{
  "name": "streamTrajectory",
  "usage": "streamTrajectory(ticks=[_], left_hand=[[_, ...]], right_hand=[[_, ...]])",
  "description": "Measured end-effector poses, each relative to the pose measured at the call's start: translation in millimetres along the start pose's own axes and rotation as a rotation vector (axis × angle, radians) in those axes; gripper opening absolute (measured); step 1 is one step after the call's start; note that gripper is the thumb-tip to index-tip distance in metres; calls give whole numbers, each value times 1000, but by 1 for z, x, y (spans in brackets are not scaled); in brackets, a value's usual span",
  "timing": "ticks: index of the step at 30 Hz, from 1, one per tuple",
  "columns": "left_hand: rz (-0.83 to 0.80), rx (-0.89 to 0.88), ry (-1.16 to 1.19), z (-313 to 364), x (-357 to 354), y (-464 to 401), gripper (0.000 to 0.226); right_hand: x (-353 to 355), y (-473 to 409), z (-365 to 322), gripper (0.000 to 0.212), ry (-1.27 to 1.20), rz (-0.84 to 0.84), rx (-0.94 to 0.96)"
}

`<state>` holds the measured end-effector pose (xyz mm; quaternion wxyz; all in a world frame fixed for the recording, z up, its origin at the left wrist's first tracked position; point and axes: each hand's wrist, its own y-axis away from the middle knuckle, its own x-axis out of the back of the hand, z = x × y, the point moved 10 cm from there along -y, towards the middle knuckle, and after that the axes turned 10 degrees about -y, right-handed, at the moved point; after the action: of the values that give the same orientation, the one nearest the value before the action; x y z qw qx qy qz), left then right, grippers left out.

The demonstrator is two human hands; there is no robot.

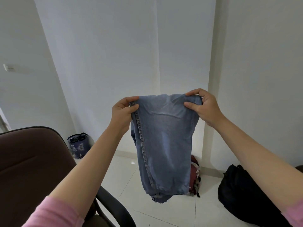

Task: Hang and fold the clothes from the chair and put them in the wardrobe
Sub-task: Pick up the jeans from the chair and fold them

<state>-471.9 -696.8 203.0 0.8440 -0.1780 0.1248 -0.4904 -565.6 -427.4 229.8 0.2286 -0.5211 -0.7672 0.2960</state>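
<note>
A pair of light blue jeans [164,141] hangs folded over in the air in front of me, its lower end bunched above the floor. My left hand [123,112] pinches the top left corner by the stitched seam. My right hand [205,107] grips the top right corner, thumb on the near side. Both arms are stretched forward at about chest height. The brown chair [32,161] stands at the lower left, its backrest and black armrest [113,205] showing; no clothes are visible on it. The wardrobe is not in view.
White walls meet in a corner straight ahead. On the glossy white tiled floor [180,213] sit a dark blue patterned bag [78,145] against the wall, a dark red patterned bundle [195,176] partly behind the jeans, and a black bag [241,190] at the right.
</note>
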Motion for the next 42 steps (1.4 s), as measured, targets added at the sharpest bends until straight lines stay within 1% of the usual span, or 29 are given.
streamTrajectory(ticks=[2, 5, 8, 10, 12, 13, 15, 18, 23, 28, 33, 39, 42], left_hand=[[3, -17, -10, 1, -1, -2, 42], [5, -42, -47, 6, -1, -4, 45], [-7, -84, -74, 18, -1, -4, 47], [-7, -123, -114, 30, -4, -2, 44], [4, -177, -181, 43, -5, -1, 43], [16, -201, -213, 46, -4, -1, 44], [40, -235, -263, 51, 1, -3, 45], [70, -268, -296, 54, 12, -5, 47], [76, -310, -176, 60, 24, 0, 41], [74, -336, -139, 70, 41, 2, 36], [68, -390, -101, 83, 40, 7, 29], [96, -349, -27, 78, 46, 4, 25], [53, -255, 153, 54, 45, 9, 28]], right_hand=[[5, -1, -2, 24, 10, 38, 5], [11, 2, -2, 26, -68, 112, -11], [10, 8, -2, 39, -28, 99, -2], [8, 14, -2, 51, 76, 95, 22], [6, 18, -6, 60, 220, 108, 63], [3, 19, -10, 62, 253, 110, 89], [-2, 19, -20, 65, 192, 95, 153], [-9, 17, -37, 62, 117, 80, 223], [-15, 9, -49, 41, 113, 117, 303], [-20, -6, -69, 30, 115, 139, 378], [-19, -22, -84, 32, 106, 172, 377], [-26, -33, -79, 39, 40, 189, 269], [-33, -37, -77, 38, 30, 183, 245]])
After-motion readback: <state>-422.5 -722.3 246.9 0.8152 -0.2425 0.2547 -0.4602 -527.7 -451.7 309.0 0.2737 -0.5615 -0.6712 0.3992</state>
